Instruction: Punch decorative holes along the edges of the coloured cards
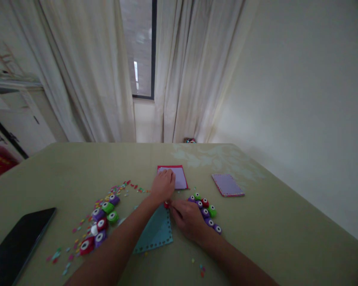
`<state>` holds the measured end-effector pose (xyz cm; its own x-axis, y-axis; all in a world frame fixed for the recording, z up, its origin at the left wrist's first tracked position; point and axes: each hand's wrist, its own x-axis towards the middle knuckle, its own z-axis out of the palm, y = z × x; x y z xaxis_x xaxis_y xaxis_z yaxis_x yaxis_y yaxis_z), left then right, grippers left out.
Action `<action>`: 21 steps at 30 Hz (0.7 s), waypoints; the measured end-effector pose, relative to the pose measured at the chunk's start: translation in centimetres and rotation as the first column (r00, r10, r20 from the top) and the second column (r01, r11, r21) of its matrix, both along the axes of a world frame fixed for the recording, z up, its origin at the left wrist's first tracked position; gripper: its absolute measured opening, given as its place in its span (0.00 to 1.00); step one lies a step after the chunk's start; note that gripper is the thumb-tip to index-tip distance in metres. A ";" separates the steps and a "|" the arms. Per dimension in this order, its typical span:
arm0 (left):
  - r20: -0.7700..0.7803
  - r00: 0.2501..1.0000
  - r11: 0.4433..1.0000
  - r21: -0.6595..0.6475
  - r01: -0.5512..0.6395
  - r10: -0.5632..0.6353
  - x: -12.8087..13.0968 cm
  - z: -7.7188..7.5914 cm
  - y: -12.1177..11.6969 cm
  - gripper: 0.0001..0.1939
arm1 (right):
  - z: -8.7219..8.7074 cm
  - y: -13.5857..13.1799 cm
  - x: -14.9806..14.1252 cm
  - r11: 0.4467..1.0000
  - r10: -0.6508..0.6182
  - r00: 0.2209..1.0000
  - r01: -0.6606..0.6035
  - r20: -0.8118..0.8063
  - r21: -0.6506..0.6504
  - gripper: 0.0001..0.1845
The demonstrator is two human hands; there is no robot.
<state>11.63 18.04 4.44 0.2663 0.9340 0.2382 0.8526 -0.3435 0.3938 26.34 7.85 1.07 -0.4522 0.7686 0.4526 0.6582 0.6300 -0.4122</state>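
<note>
A teal sheet of paper (155,234) lies on the table, with a row of small dark marks or holes along its near and right edges. A small red craft punch (166,205), mostly covered, sits at its upper right corner. My right hand (188,219) grips that punch from the right with closed fingers. Just beyond the corner, my left hand (163,186) is curled with its fingertips hidden; what they hold I cannot make out. It overlaps a lilac sheet with a red border (180,178) behind it.
Purple, green and red punches with eye-like tops (101,224) stand left of the paper, among scattered paper bits (98,202). More such punches (205,212) stand to the right. A second lilac card (227,185) lies farther right, and a black tablet (24,242) at left.
</note>
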 end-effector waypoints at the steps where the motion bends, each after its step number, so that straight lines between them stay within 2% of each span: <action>1: 0.013 1.000 1.000 -0.002 -0.005 0.005 -0.4 0.1 0.1 0.18 | 0.2 -0.1 0.0 1.000 0.007 0.999 -0.007 -0.037 0.000 0.13; 4: 0.049 0.999 1.000 -0.017 -0.022 0.022 -1.4 0.4 0.2 0.17 | 1.2 -0.1 -0.1 0.999 -0.018 0.976 0.009 -0.219 -0.040 0.15; 5: 0.059 0.998 0.999 -0.024 -0.025 0.026 -1.7 0.5 0.1 0.17 | 1.7 0.0 -0.2 0.996 -0.052 0.951 0.027 -0.306 -0.087 0.16; 8: 0.071 0.997 0.999 -0.044 -0.012 0.015 -2.5 0.6 -1.2 0.15 | 3.0 1.1 -0.8 0.966 -0.174 0.827 0.039 -0.535 -0.254 0.28; 11: 0.051 0.998 0.999 -0.044 0.031 -0.029 -3.3 1.1 -3.9 0.08 | 3.4 2.8 -2.0 0.929 -0.227 0.745 -0.027 -0.628 -0.368 0.32; 14: -0.003 0.998 0.998 -0.023 0.060 -0.060 -4.2 1.2 -7.8 0.10 | 2.9 4.3 -3.4 0.906 -0.246 0.729 -0.061 -0.639 -0.418 0.32; 16: -0.039 0.997 0.998 -0.009 0.068 -0.069 -5.1 0.4 -10.7 0.10 | 2.4 4.8 -4.1 0.902 -0.253 0.729 -0.059 -0.636 -0.428 0.32; 18: -0.072 0.995 0.998 0.009 0.068 -0.067 -6.2 -1.2 -13.3 0.12 | 2.1 4.9 -4.4 0.899 -0.257 0.733 -0.057 -0.630 -0.434 0.32; 21: -0.143 0.988 0.950 0.294 0.104 -0.064 -8.2 -4.1 -16.1 0.23 | 2.9 4.6 -3.9 0.896 -0.243 0.775 -0.051 -0.583 -0.441 0.27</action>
<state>3.40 1.95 0.35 0.3878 0.7978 0.4616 0.8525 -0.5009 0.1495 22.44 12.45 4.01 -0.1047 0.9666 0.2339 0.2184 0.2518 -0.9428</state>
